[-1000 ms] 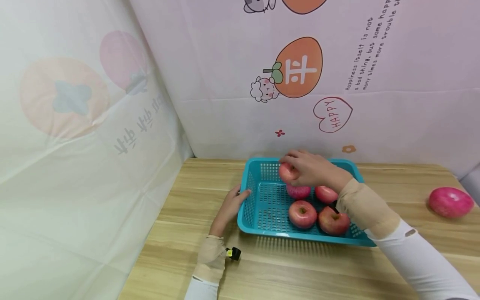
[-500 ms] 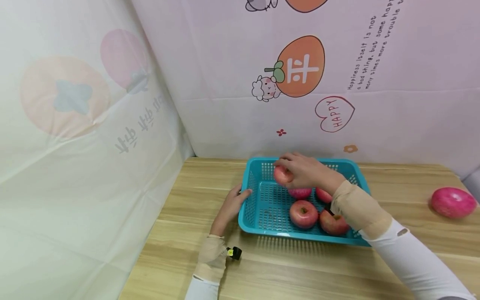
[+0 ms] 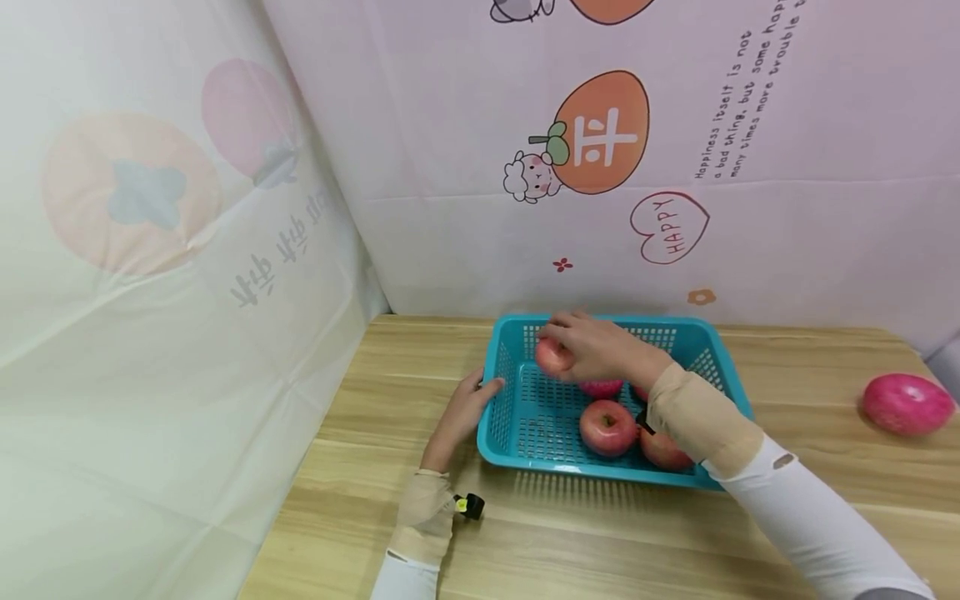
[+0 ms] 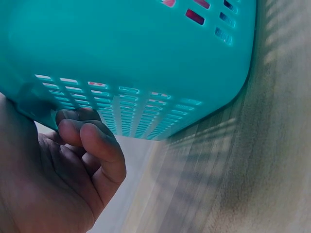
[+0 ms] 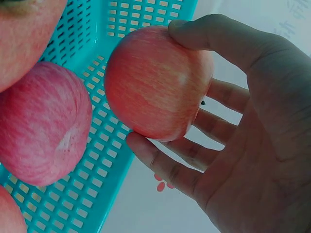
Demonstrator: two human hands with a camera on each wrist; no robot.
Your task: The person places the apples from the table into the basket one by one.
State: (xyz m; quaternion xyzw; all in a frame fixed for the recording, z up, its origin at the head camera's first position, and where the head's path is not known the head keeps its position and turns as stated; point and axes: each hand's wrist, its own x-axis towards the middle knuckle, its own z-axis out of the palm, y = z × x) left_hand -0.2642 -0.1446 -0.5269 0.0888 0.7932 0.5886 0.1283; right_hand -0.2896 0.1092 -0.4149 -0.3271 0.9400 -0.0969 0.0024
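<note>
A blue-green plastic basket (image 3: 600, 476) with slotted walls stands on the wooden table. My right hand (image 3: 596, 346) holds a red apple (image 3: 553, 357) over the basket's back left part; in the right wrist view the thumb and fingers (image 5: 165, 170) wrap round this apple (image 5: 155, 82). Below and right of it lie a pinkish apple (image 3: 602, 388), a red apple (image 3: 607, 427) and another apple (image 3: 663, 450) partly hidden by the wrist. My left hand (image 3: 461, 412) grips the basket's left rim, thumb over the edge, with curled fingers (image 4: 104, 145) outside the wall.
A bright pink, oval fruit-like object (image 3: 907, 404) lies on the table (image 3: 810, 392) far to the right. A printed white cloth (image 3: 450, 250) hangs right behind the basket, and another cloth (image 3: 150, 375) hangs along the left side.
My right hand has carried the apple leftward inside the basket, away from the other apples. The left hand stays on the rim.
</note>
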